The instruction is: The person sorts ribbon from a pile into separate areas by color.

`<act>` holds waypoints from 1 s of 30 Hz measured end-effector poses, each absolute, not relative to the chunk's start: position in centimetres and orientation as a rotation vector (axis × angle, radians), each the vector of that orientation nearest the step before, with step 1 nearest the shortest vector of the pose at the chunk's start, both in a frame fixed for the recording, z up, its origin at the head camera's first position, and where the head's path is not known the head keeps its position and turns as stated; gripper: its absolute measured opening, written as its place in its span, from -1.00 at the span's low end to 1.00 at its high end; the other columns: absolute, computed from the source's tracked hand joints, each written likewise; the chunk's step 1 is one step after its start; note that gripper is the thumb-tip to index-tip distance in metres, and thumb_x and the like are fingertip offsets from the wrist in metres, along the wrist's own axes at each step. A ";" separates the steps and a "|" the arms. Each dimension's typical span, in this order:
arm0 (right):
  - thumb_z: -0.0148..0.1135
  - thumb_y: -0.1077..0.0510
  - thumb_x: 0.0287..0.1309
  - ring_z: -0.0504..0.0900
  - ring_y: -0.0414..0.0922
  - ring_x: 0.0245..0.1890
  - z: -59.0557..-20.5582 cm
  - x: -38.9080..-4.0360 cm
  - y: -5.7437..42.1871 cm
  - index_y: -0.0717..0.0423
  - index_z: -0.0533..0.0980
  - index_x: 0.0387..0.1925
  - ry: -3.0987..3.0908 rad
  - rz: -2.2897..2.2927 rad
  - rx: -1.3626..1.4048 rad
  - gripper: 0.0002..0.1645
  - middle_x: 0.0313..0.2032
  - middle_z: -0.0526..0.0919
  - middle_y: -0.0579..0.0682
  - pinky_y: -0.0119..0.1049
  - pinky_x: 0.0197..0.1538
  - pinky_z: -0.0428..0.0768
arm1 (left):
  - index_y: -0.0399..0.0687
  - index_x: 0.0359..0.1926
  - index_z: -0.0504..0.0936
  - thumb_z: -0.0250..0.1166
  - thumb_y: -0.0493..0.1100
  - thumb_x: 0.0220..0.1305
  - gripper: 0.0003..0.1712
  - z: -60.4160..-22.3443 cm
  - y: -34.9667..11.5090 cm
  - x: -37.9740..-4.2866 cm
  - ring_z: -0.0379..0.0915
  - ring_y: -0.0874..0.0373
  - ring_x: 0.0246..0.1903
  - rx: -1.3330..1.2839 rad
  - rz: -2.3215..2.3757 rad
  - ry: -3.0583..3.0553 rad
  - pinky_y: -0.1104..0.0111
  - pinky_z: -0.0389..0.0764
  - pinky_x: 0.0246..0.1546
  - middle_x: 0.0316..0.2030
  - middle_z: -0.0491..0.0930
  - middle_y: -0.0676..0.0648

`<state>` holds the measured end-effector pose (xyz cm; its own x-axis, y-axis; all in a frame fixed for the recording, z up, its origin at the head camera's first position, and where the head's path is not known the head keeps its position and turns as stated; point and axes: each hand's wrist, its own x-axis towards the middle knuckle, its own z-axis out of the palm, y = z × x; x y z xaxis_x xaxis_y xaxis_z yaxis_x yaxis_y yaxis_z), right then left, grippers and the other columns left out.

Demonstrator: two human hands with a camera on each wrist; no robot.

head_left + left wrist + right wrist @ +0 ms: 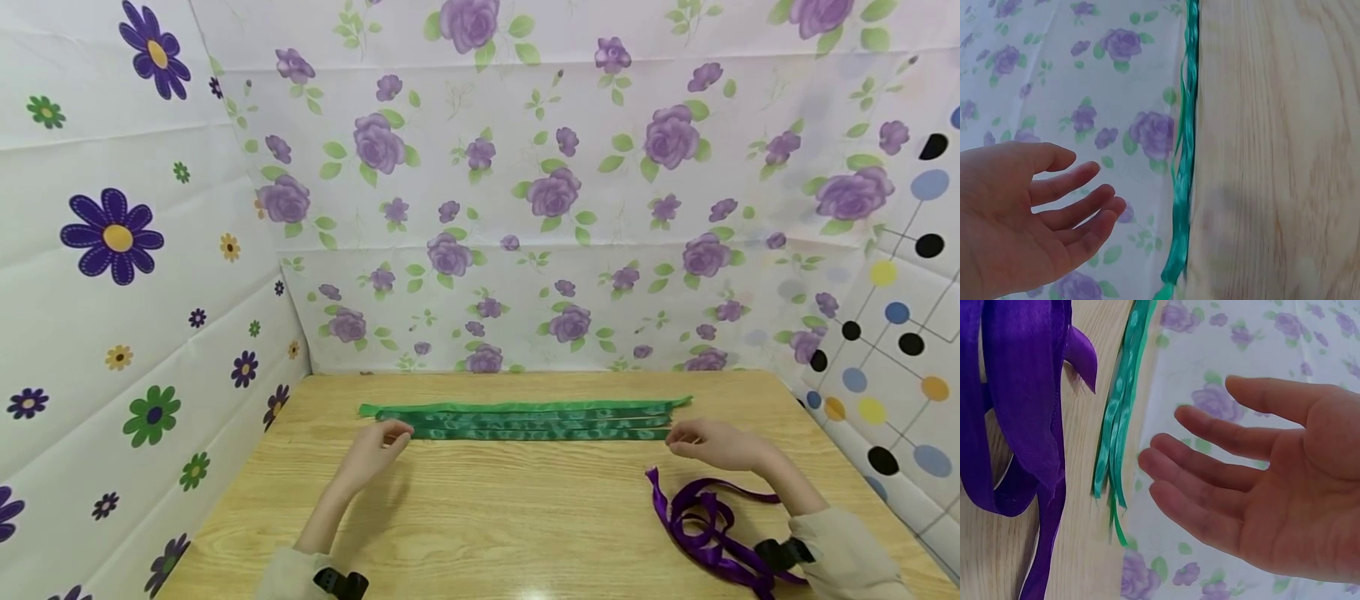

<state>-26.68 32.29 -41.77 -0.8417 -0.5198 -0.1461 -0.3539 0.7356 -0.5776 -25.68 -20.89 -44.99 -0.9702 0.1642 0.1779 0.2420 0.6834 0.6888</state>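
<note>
Several green ribbons [525, 422] lie straight and side by side across the back of the wooden table; the farthest strip is a brighter green. My left hand [375, 454] hovers near their left end, fingers loosely bent with nothing in them, as the left wrist view also shows. Near the ribbons' right end is my right hand [712, 444], its fingers [1204, 469] spread and relaxed around nothing. A purple ribbon [708, 546] lies in loose loops on the table below the right hand, partly hidden by the right wrist's camera and sleeve.
The light wooden table [480, 508] meets a wall cloth with purple roses [551, 193] at its back edge. A cloth with daisies [117, 239] hangs on the left, and one with coloured dots [911, 343] on the right.
</note>
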 end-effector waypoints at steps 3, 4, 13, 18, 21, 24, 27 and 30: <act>0.08 0.00 0.38 0.62 0.11 -0.08 -41.6 -26.2 32.2 0.22 0.52 0.02 2.594 -0.792 -0.662 -0.60 -0.07 0.65 0.14 -0.02 -0.11 0.61 | -0.10 -0.05 0.65 0.15 -0.21 0.40 -0.79 -44.7 -20.2 -25.2 0.57 0.11 -0.18 -0.367 -1.209 -2.797 0.25 0.60 -0.17 -0.13 0.67 -0.09; 0.07 0.00 0.38 0.62 0.11 -0.08 -41.6 -26.0 32.2 0.23 0.52 0.02 2.577 -0.798 -0.664 -0.60 -0.06 0.64 0.16 -0.02 -0.11 0.61 | -0.09 -0.05 0.65 0.15 -0.21 0.40 -0.79 -44.6 -20.0 -25.1 0.57 0.12 -0.18 -0.376 -1.212 -2.801 0.26 0.60 -0.17 -0.14 0.67 -0.07; 0.17 0.07 0.31 0.59 0.13 -0.04 -41.9 -25.5 32.5 0.24 0.50 0.02 2.469 -0.807 -0.701 -0.63 -0.01 0.59 0.23 -0.08 -0.09 0.61 | -0.07 -0.02 0.63 0.12 -0.13 0.43 -0.76 -45.1 -18.8 -24.0 0.54 0.14 -0.19 -0.465 -1.289 -2.829 0.39 0.55 -0.24 -0.13 0.66 -0.06; 0.19 0.18 0.27 0.60 0.03 -0.13 -42.6 -25.6 32.5 0.28 0.51 -0.02 2.395 -0.803 -0.636 -0.69 -0.08 0.60 0.18 -0.17 -0.19 0.59 | -0.14 -0.02 0.62 0.10 -0.11 0.44 -0.73 -45.6 -17.9 -23.6 0.56 -0.08 -0.21 -0.575 -1.392 -2.833 0.45 0.53 -0.33 -0.14 0.65 -0.21; 0.19 0.15 0.28 0.62 -0.07 -0.26 -43.3 -25.7 32.2 0.29 0.55 -0.07 2.410 -0.766 -0.630 -0.71 -0.15 0.63 0.11 -0.23 -0.26 0.57 | -0.19 -0.02 0.62 0.09 -0.11 0.45 -0.71 -46.0 -17.4 -23.6 0.55 -0.12 -0.24 -0.628 -1.407 -2.852 0.45 0.52 -0.34 -0.18 0.64 -0.25; 0.19 0.09 0.28 0.60 -0.15 -0.39 -44.1 -25.7 31.6 0.23 0.59 -0.14 2.456 -0.741 -0.610 -0.72 -0.25 0.65 0.00 -0.27 -0.33 0.54 | -0.22 -0.01 0.62 0.07 -0.11 0.46 -0.69 -46.2 -16.9 -23.5 0.54 -0.11 -0.27 -0.678 -1.415 -2.880 0.44 0.51 -0.34 -0.21 0.64 -0.24; 0.17 0.02 0.31 0.43 -0.24 -0.63 -44.9 -25.6 30.9 0.21 0.59 -0.42 2.488 -0.738 -0.598 -0.66 -0.52 0.55 -0.13 -0.36 -0.49 0.41 | -0.26 0.00 0.61 0.07 -0.12 0.46 -0.67 -46.4 -16.3 -23.5 0.54 -0.11 -0.27 -0.725 -1.438 -2.900 0.43 0.51 -0.33 -0.20 0.63 -0.26; 0.14 -0.03 0.33 0.14 -0.29 -0.75 -45.5 -25.6 30.1 0.08 0.42 -0.71 2.502 -0.735 -0.583 -0.50 -0.74 0.30 -0.22 -0.41 -0.58 0.20 | -0.29 0.01 0.60 0.06 -0.11 0.47 -0.65 -46.5 -15.6 -23.5 0.56 -0.11 -0.24 -0.783 -1.476 -2.913 0.41 0.54 -0.30 -0.17 0.63 -0.27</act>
<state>-25.61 30.06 -45.53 -0.8020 -0.5106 -0.3100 -0.2618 0.7669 -0.5859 -23.46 -15.59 -46.49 -0.8693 0.4940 0.0163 0.3054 0.5109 0.8036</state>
